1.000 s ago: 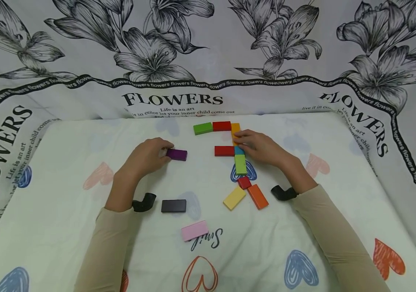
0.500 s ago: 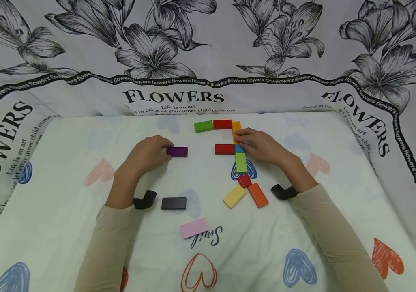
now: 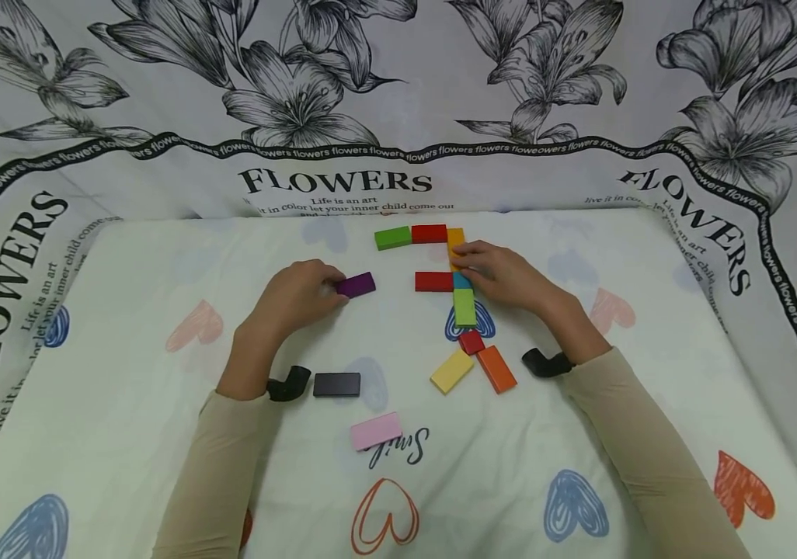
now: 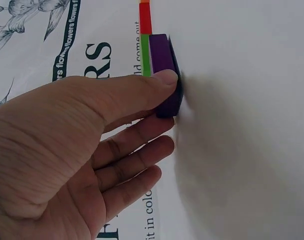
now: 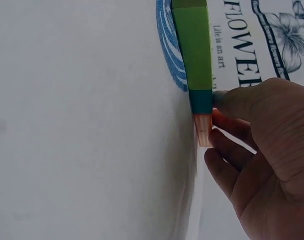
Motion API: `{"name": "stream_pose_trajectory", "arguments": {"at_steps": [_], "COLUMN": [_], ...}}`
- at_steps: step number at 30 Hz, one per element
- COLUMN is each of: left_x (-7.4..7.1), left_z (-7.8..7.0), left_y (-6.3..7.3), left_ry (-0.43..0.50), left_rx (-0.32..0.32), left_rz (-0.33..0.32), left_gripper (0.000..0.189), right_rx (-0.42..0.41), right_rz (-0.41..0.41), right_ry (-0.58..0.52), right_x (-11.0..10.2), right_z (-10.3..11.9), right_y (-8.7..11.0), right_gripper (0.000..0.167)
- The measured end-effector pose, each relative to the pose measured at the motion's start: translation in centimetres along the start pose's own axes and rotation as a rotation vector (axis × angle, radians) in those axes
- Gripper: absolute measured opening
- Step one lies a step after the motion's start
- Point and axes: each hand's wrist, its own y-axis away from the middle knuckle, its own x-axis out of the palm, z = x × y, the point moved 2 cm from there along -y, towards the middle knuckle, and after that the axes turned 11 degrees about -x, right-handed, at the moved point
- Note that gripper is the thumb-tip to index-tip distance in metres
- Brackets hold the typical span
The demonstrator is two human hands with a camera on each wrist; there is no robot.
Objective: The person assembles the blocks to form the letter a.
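Note:
My left hand (image 3: 301, 295) pinches one end of a purple block (image 3: 356, 285) left of a row of coloured blocks. In the left wrist view the thumb lies across the purple block (image 4: 164, 70), the other fingers loosely bent below. My right hand (image 3: 510, 276) rests at the upright part of the row, fingertips on the orange-yellow block (image 3: 455, 239) and close to the small blue block (image 3: 462, 280). In the right wrist view the thumb is at the teal side of that blue block (image 5: 201, 102). A lime block (image 3: 464, 307) adjoins it below.
A green block (image 3: 393, 237) and red block (image 3: 429, 234) form the top, another red block (image 3: 434, 282) juts left. Below are a small red block (image 3: 471, 341), yellow block (image 3: 451, 371) and orange block (image 3: 496, 369). A black block (image 3: 337, 384) and pink block (image 3: 376, 431) lie apart.
My left hand has moved a little to the right with the purple block, whose right end now tilts upward in the head view. The right hand stays at the row.

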Motion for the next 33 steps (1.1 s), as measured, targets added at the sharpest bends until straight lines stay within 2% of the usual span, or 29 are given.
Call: {"name": "stream_pose_trajectory", "arguments": {"at_steps": [13,22,29,33], "left_x": [0.9,0.2,0.5,1.1], "left_z": [-2.6,-4.4,-5.3,-5.8], "left_y": [-0.1,-0.2,-0.1,-0.1], "left_ry": [0.024,0.014,0.053,0.043], "left_rx": [0.010,0.007,-0.050,-0.059], "left_rz": [0.007,0.022,0.012,0.012], "left_gripper": [0.036,0.034,0.034,0.033], "right_rx": [-0.018,0.001,-0.005,0.002], "right_rz": [-0.008,-0.008,0.015,0.026], "right_ry": [-0.009,-0.008,-0.023,0.002], "right_x": [-0.4,-0.6,-0.3,-0.3], "right_z": [-0.2,0.2,0.1,0.1], "right_y": [-0.2,-0.5,-0.7,-0.1], "right_gripper": [0.041,0.041,0.041,0.040]}}
